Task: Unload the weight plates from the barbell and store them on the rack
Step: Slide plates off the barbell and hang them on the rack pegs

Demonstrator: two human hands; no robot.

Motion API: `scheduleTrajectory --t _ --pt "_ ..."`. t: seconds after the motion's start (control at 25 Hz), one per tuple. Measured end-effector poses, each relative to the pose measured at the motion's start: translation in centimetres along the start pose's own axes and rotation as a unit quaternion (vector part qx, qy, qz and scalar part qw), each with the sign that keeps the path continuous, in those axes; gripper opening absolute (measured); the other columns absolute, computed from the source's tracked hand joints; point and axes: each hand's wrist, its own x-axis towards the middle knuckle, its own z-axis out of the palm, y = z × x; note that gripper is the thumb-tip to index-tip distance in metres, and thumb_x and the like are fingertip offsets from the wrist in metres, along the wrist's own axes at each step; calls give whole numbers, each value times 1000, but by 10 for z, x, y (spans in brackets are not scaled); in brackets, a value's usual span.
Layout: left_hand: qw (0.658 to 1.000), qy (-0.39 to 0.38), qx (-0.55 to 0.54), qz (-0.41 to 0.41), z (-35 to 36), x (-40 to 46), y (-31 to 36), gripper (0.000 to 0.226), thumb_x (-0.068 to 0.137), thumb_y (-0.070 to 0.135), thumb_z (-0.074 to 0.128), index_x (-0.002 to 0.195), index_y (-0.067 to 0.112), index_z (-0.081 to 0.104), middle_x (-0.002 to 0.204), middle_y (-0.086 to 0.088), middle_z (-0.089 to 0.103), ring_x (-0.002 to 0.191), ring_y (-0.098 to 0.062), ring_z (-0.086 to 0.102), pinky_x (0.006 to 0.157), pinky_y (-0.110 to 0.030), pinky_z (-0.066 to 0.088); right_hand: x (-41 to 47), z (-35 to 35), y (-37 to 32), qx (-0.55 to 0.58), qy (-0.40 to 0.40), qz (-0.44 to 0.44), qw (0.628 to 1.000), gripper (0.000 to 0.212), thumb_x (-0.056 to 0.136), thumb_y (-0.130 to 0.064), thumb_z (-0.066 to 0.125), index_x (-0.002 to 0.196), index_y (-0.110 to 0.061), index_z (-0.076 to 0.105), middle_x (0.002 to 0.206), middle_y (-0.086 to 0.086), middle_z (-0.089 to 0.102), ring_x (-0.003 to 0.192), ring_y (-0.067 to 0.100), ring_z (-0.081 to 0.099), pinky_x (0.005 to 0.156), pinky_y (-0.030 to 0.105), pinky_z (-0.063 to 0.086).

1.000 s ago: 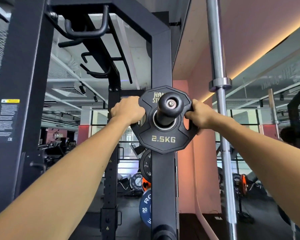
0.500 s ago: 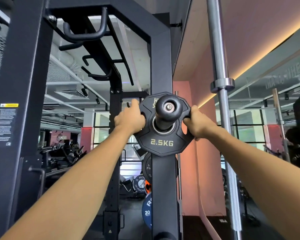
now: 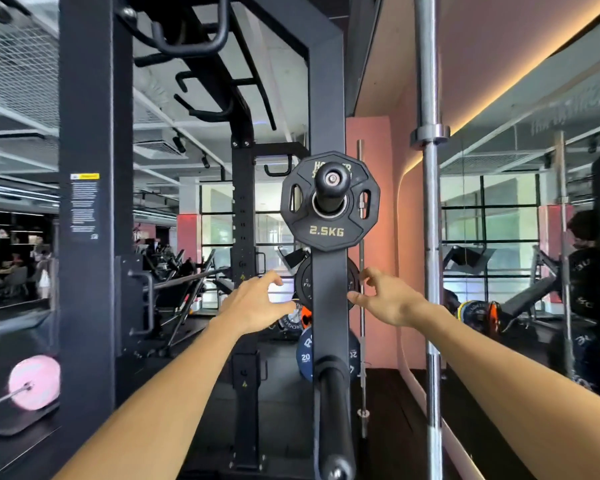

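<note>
Head view, items as they stand. Item: 2.5KG plate (image 3: 329,233), black, many-sided, gold lettering, hanging on the upper storage peg (image 3: 332,188) of the black rack upright (image 3: 328,98), centre of frame; neither of my hands touches it. Item: my left hand (image 3: 255,304), below and left of that plate, fingers loosely spread and curled, holding nothing. Item: my right hand (image 3: 388,299), below and right of the plate, fingers likewise parted and bent, empty, thumb tip just beside the upright's edge. Item: smaller black plate (image 3: 305,284) behind the upright, between my two hands. Item: blue plate marked 20 (image 3: 305,355), lower on the same upright, partly hidden. Item: lower storage peg (image 3: 333,410), bare, pointing toward me at bottom centre. Item: steel barbell (image 3: 430,237), standing upright, right of centre, with its collar near the upper third. Item: pink plate (image 3: 33,381) on a bar end, lower left of frame. Item: mirror wall (image 3: 534,220), right side.
</note>
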Motion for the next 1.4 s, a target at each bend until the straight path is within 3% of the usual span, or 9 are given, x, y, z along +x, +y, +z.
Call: scheduleTrajectory --t 0.2,0.32,0.52,0.68,0.8,1.04,1.24,1.4 --pt "999 25 3 -26 -44 -51 -15 65 65 68 65 121 41 47 129 3 50 114 -24 52 93 -41 45 -43 9 -50 20 -7 -75 997 68 82 -62 54 137 -28 34 146 1 38 119 26 53 104 47 38" --pt "997 31 15 -67 -85 -94 -42 67 63 70 67 121 42 47 130 3 49 117 -24 51 90 -39 42 -62 19 -95 43 -23 -126 991 66 83 -59 57 138 -31 33 148 0 38 129 26 45 108 49 33" --pt "988 69 58 -129 -155 -168 -95 66 60 73 64 115 42 45 131 1 49 117 -24 52 96 -45 44 -89 42 -180 86 -54 -182 978 68 82 -57 59 139 -30 33 146 -1 41 128 25 45 104 39 37" --pt "977 96 73 -174 -218 -232 -140 55 62 66 66 105 39 45 105 1 56 82 -23 60 87 -42 51 -113 66 -266 105 -75 -225 966 70 81 -59 58 140 -32 32 147 -1 41 131 24 43 108 44 34" --pt "965 119 111 -203 -270 -284 -179 62 59 65 67 111 37 49 115 2 54 103 -23 56 92 -42 46 -136 88 -338 126 -97 -251 955 68 82 -58 59 139 -34 31 149 -2 37 131 23 43 107 44 36" --pt "953 111 131 -251 -374 -389 -264 65 62 68 66 115 37 47 131 -2 50 121 -26 50 99 -46 42 -188 137 -484 155 -126 -288 936 70 80 -60 58 139 -34 31 148 -1 38 130 27 44 108 51 32" --pt "939 130 156 -278 -435 -455 -328 67 67 67 68 123 38 46 135 -2 48 118 -27 50 98 -48 43 -221 173 -587 174 -138 -310 924 66 82 -61 55 139 -37 30 148 0 38 125 27 48 102 44 38" --pt "931 141 163 -294 -464 -482 -373 69 64 70 66 122 40 46 133 -1 49 116 -27 51 98 -47 43 -228 199 -653 173 -153 -332 915 66 82 -61 53 139 -36 30 149 0 37 130 26 44 106 49 35"
